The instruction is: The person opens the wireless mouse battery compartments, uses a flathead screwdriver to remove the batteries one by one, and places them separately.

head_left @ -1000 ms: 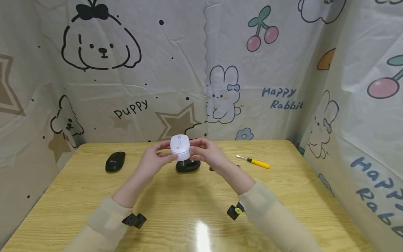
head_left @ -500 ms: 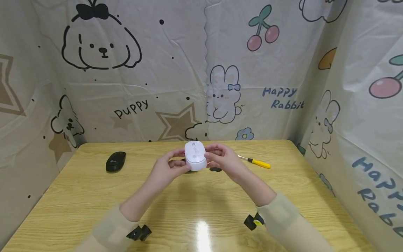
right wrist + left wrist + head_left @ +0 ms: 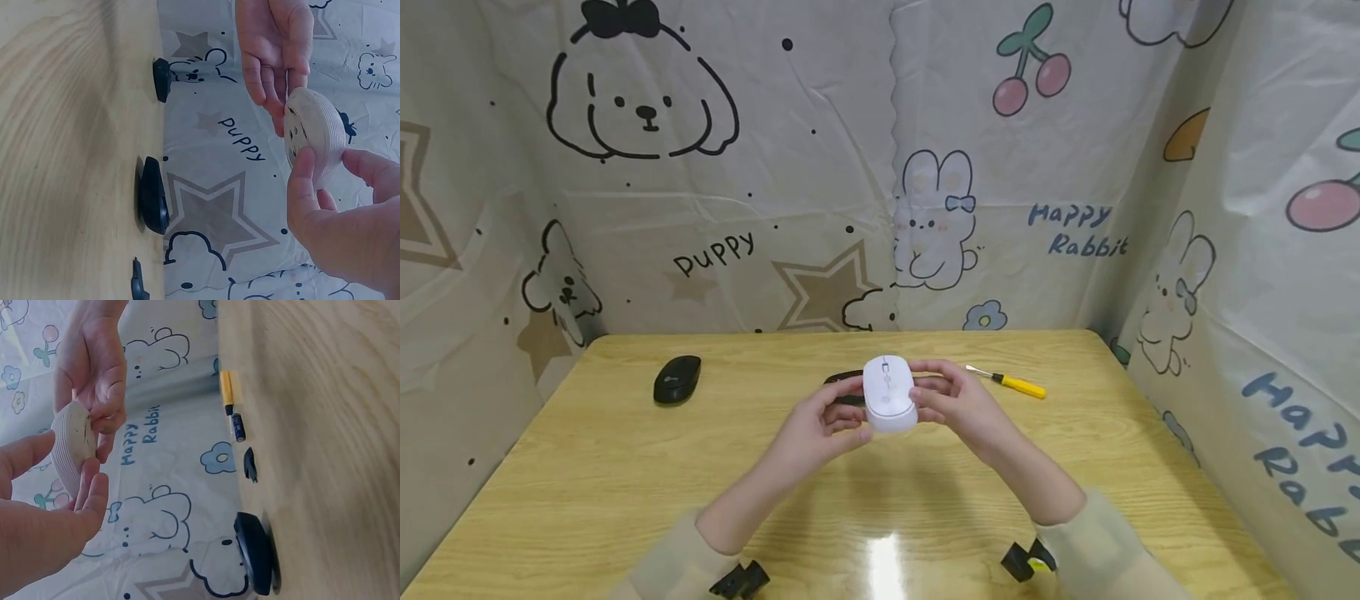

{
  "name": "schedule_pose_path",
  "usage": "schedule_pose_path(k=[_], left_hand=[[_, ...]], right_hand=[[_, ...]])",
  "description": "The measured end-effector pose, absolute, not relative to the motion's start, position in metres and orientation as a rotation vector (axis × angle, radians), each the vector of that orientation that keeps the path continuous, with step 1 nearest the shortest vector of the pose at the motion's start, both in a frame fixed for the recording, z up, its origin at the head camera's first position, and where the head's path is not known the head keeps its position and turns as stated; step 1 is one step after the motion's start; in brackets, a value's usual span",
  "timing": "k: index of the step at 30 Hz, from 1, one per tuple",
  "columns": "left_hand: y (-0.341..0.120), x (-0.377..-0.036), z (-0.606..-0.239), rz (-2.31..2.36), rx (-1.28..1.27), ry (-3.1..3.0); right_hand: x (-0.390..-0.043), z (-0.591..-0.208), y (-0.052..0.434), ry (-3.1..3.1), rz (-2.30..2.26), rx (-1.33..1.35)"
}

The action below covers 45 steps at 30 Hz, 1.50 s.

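Note:
A white computer mouse (image 3: 889, 393) is held above the wooden table (image 3: 625, 467), top side toward me. My left hand (image 3: 829, 419) grips its left side and my right hand (image 3: 946, 403) grips its right side, fingers curled round its edges. The left wrist view shows the white mouse (image 3: 72, 447) edge-on between both hands. In the right wrist view the thumb and fingers pinch the white mouse (image 3: 315, 134). Behind the hands a black mouse (image 3: 844, 387) lies on the table, partly hidden.
A second black mouse (image 3: 677, 379) lies at the far left. A yellow-handled screwdriver (image 3: 1011, 384) lies at the right. A small battery (image 3: 238, 427) and a small black part (image 3: 249, 465) lie near it. Cartoon-print sheets wall the table on three sides.
Both hands have carried the white mouse to the right and lower, closer to me. It now covers part of the black mouse behind it.

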<state>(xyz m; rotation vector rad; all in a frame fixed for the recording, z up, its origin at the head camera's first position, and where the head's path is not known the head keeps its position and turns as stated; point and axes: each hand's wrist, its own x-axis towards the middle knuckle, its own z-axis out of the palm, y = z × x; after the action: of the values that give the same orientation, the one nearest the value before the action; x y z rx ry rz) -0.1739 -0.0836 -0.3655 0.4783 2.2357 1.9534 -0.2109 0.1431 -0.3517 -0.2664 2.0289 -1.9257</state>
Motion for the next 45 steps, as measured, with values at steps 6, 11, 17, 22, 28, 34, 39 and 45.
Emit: schedule_pose_path(k=[6,11,17,22,28,34,39,45], left_hand=[[-0.083,-0.171,-0.38,1.945,0.553,2.277],[-0.083,-0.17,-0.387,1.872,0.561,2.435],[-0.082,-0.172,-0.396,1.696,0.752,2.786],[-0.083,-0.177,-0.399,1.683,1.033,2.927],[-0.085,-0.184,-0.399,1.733,1.282,2.953],[-0.085,-0.185,-0.399,1.765,1.364,3.002],[-0.085,-0.183,-0.4,1.786,1.301,3.033],[-0.084,-0.181,-0.399,1.834,1.236,3.038]], right_hand=[[-0.207,-0.364,0.146,1.995,-1.956,-0.233],[-0.201,-0.372,0.146,1.942,-1.989,-0.205],[-0.197,-0.375,0.146,1.868,-2.04,-0.21],[-0.194,-0.371,0.145,1.828,-2.034,-0.25],[-0.193,-0.364,0.143,1.809,-2.009,-0.268],[-0.191,-0.359,0.141,1.824,-1.998,-0.289],[-0.189,-0.359,0.141,1.88,-2.002,-0.352],[-0.188,-0.363,0.142,1.929,-2.017,-0.48]])
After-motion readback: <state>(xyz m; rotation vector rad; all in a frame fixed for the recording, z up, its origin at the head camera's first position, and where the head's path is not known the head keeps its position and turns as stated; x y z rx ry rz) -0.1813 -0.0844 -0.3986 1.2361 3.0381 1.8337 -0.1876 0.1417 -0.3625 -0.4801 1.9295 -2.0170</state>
